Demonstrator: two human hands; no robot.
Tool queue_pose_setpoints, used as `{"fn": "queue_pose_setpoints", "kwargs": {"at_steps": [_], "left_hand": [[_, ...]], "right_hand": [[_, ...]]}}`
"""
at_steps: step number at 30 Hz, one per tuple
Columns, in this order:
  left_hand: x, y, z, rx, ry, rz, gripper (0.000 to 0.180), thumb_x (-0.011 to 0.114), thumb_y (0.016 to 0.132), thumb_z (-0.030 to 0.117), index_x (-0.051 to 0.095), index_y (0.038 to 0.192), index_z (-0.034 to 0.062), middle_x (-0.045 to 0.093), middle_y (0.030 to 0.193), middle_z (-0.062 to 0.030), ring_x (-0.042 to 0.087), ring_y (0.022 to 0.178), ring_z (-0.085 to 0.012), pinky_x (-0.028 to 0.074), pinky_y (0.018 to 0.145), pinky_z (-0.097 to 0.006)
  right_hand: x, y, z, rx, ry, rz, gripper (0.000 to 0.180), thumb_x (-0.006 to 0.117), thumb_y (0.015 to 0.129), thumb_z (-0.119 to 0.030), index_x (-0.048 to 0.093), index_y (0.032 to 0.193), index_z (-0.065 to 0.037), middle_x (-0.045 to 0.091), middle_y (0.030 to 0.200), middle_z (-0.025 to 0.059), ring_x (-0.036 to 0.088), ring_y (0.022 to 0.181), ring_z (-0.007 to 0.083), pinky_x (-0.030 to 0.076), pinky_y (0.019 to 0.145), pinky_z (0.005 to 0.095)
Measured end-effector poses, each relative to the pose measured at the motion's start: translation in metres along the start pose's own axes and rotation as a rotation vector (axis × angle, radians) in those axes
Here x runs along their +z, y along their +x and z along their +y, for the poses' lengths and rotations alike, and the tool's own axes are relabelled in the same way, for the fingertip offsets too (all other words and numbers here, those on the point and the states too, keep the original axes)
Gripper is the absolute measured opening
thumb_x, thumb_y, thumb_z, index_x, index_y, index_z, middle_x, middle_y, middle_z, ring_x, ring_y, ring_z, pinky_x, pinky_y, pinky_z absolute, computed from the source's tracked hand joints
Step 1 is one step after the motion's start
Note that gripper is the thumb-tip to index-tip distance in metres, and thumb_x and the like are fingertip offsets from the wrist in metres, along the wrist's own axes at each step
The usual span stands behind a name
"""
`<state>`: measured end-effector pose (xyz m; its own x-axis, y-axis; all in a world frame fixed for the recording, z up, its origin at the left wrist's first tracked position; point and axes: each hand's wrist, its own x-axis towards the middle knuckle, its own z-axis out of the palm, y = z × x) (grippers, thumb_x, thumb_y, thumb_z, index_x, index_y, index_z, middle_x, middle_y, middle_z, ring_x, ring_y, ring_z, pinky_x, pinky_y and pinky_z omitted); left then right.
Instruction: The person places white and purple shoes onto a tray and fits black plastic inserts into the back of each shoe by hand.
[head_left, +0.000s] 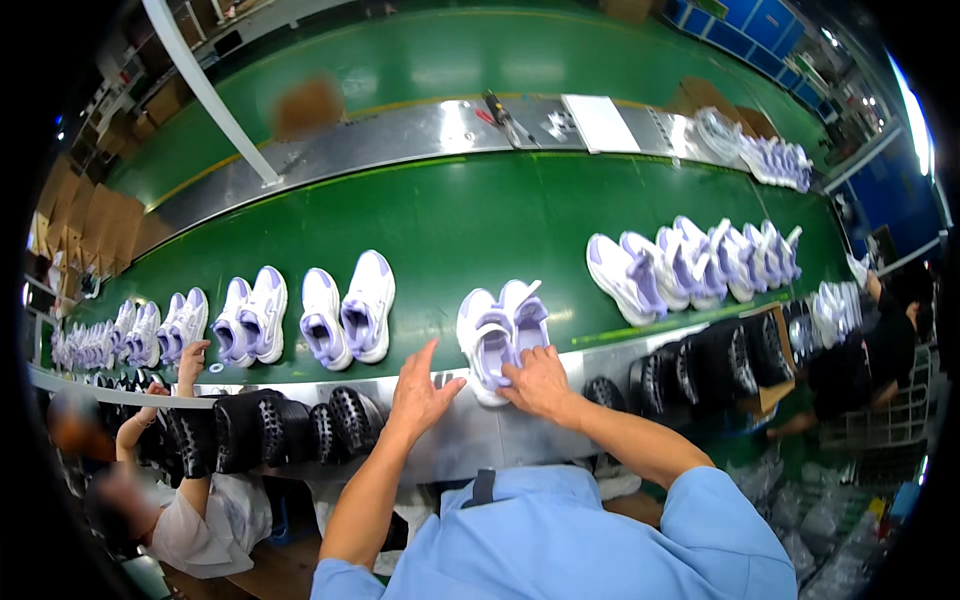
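A pair of white and lavender sneakers stands in front of me at the near edge of the green conveyor belt, toes pointing away. My right hand [540,384] is closed on the heel of the right sneaker [525,315], its fingers at the lavender collar. The left sneaker [481,335] stands against it, its heel reaching over the metal edge. To the left of the pair, my left hand [422,393] hovers over the metal edge with thumb and fingers apart, holding nothing.
More sneaker pairs [365,305] line the belt at left; a tight row of sneakers [625,280] stands at right. Black shoe moulds [240,432] sit below the belt's near edge. A cutter-like tool [508,118] and white sheet [600,124] lie on the far ledge. A co-worker [205,525] reaches in at left.
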<state>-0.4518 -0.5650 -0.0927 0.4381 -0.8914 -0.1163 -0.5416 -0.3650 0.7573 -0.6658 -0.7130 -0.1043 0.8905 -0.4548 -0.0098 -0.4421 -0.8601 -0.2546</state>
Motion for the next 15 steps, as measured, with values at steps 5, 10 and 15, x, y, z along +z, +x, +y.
{"fn": "queue_pose_setpoints", "kwargs": {"at_steps": [5,10,15], "left_hand": [[0.014,-0.021,0.037,0.141,-0.051,-0.147,0.109,0.094,0.073,0.031,0.035,0.162,0.0069,0.051,0.151,-0.0256,0.048,0.137,-0.0449,0.040,0.117,-0.050],[0.023,-0.028,0.030,0.012,0.026,-0.365,0.075,0.089,0.082,0.033,0.060,0.144,0.0036,0.075,0.114,-0.0239,0.069,0.113,-0.0411,0.055,0.097,-0.048],[0.031,-0.031,0.050,0.342,0.304,-0.108,0.047,0.083,0.086,0.028,0.070,0.121,-0.0005,0.074,0.093,-0.0213,0.069,0.086,-0.0404,0.054,0.082,-0.051]], "right_hand": [[0.022,-0.088,-0.066,-0.006,0.003,0.053,0.041,0.081,0.080,-0.041,0.075,0.110,-0.014,0.067,0.095,0.0162,0.062,0.101,0.0357,0.045,0.091,0.0511],[0.004,-0.120,-0.087,0.024,0.218,0.324,0.044,0.080,0.084,-0.035,0.069,0.118,-0.009,0.065,0.097,0.0176,0.061,0.098,0.0389,0.047,0.091,0.0539],[-0.071,-0.204,0.005,0.836,0.003,0.536,0.055,0.073,0.094,-0.037,0.059,0.129,0.004,0.063,0.105,0.0233,0.061,0.100,0.0422,0.051,0.087,0.0516]]}}
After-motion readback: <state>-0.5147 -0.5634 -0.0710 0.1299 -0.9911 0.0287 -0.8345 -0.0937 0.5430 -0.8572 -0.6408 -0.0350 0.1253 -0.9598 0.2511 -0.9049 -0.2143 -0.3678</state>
